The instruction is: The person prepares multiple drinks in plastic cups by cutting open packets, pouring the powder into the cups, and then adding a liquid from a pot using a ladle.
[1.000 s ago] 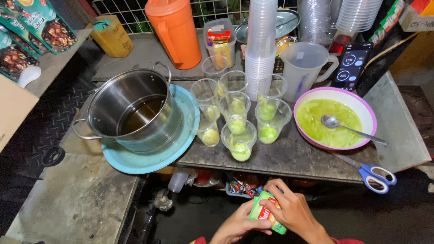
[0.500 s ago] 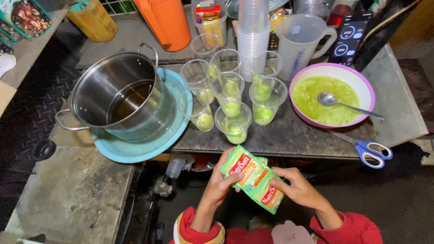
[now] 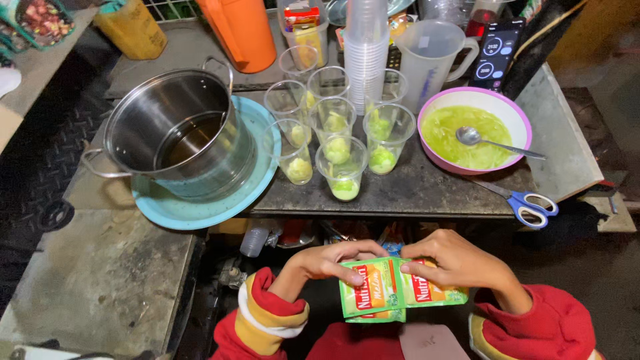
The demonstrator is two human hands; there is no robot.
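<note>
Pinching two joined green drink-mix sachets (image 3: 393, 290): left hand (image 3: 327, 261) fingers closed on one top edge, right hand (image 3: 453, 260) on the other. Beyond the fingertips, blue-handled scissors (image 3: 527, 203) and filled plastic cups (image 3: 337, 143).

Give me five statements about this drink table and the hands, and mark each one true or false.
1. Both hands, left hand and right hand, hold green sachets. True.
2. The spoon lies in the steel pot. False: it rests in the pink-rimmed bowl of green mix.
3. The scissors have blue handles. True.
4. The pot stands on a red tray. False: it stands on a light blue plate.
5. The clear cups hold green pieces. True.
</note>
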